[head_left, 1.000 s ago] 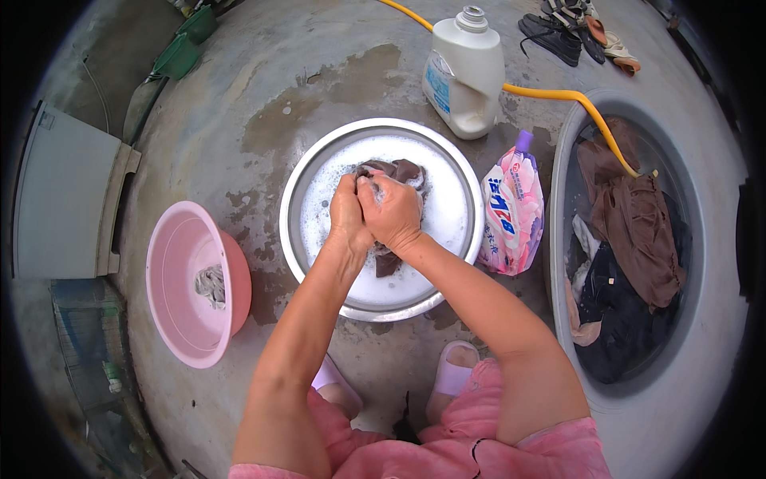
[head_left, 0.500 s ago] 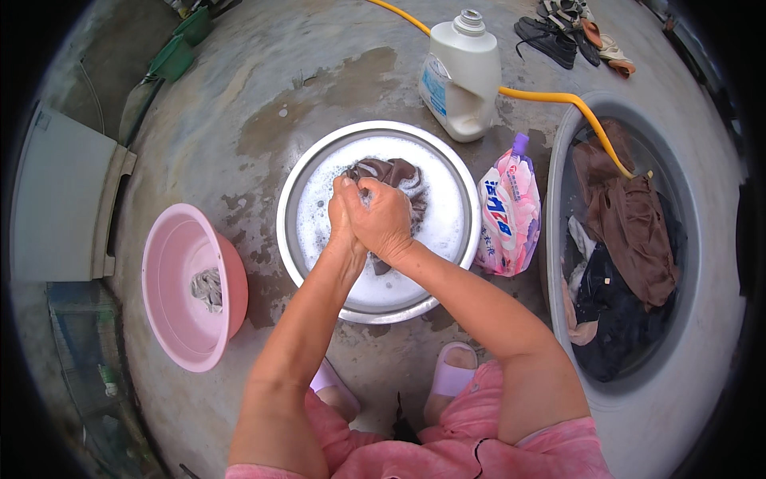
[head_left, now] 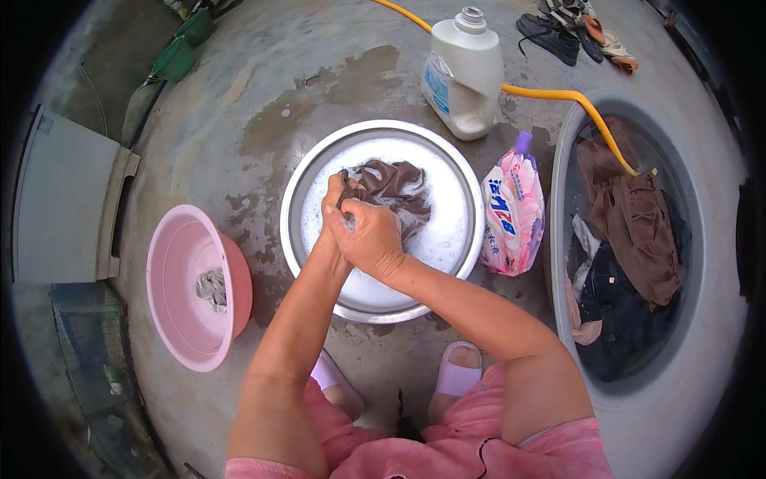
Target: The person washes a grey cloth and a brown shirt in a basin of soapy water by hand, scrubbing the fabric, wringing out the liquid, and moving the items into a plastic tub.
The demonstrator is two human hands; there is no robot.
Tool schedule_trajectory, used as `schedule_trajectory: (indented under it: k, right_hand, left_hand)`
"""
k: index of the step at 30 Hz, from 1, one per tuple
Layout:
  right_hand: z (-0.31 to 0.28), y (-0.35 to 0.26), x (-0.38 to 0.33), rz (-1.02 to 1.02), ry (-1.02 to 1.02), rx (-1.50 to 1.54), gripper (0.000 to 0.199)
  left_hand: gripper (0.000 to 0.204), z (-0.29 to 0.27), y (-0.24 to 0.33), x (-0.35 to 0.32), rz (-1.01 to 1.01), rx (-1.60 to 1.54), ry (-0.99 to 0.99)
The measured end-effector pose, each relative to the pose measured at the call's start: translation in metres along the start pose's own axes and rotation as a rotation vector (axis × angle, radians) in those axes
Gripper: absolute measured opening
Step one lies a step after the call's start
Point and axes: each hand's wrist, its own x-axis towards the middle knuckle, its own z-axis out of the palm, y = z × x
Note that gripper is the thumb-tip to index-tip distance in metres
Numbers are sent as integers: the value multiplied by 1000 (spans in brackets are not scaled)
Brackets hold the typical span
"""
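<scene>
A round metal basin (head_left: 292,254) full of white suds stands in front of me. In it lies a wet brown garment (head_left: 391,180), bunched up and partly under the foam. My left hand (head_left: 332,209) is closed around one end of the cloth at the basin's left side, some fabric showing above its fingers. Pressed against it, my right hand (head_left: 372,238) is closed on the same brown fabric, thumb toward the left hand. The right hand hides part of the left one and of the cloth between them.
A pink basin (head_left: 185,351) with a small grey cloth (head_left: 211,289) stands left. To the right are a detergent pouch (head_left: 513,211), a white jug (head_left: 467,80) and a large grey tub (head_left: 562,295) with soaking clothes and a yellow hose (head_left: 550,94). Shoes (head_left: 550,40) lie farther back.
My hands have shifted slightly left and come a little apart, from clasped together to side by side. More of the brown garment shows between and above them.
</scene>
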Motion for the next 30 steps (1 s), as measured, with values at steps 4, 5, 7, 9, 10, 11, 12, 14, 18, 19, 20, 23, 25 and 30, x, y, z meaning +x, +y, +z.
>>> schedule_trajectory:
  k: [4,5,7,9,10,11,12,14,18,19,20,23,25,30]
  right_hand:
    - [-5,59,29,153,190,-236,37]
    - [-11,75,39,290,222,-307,41]
    - [-33,84,48,402,155,-368,48]
    - [-37,92,53,331,236,-427,51]
    - [-43,94,60,389,213,-393,54]
    - [-52,104,68,471,266,-359,58]
    - [-62,115,74,541,216,-46,51]
    - [-79,129,76,640,72,327,40]
    - [-90,120,76,568,-292,507,26]
    - [-90,120,75,504,-382,529,23]
    - [-88,120,75,473,-420,541,23]
    - [-77,132,70,398,-477,144,23]
    - [-65,131,59,364,-410,-13,33]
    - [-30,132,48,303,-275,-357,52]
  left_hand:
    - [30,40,-14,-20,-74,152,162]
    - [30,50,-14,-26,-133,122,172]
    - [28,47,-23,-26,-182,231,30]
    - [27,50,-11,-24,-231,244,-47]
    - [27,49,2,-24,-204,216,-46]
    - [28,45,17,-21,-179,188,-45]
    - [30,22,27,-6,-101,157,-65]
    - [30,-9,50,6,-33,241,-47]
    - [25,-66,66,19,40,262,-70]
    - [26,-72,66,23,59,301,-85]
    - [26,-80,66,26,80,340,-100]
    - [29,-84,60,25,71,457,-60]
    - [29,-84,61,24,54,472,-39]
    - [29,-85,69,19,14,464,-74]
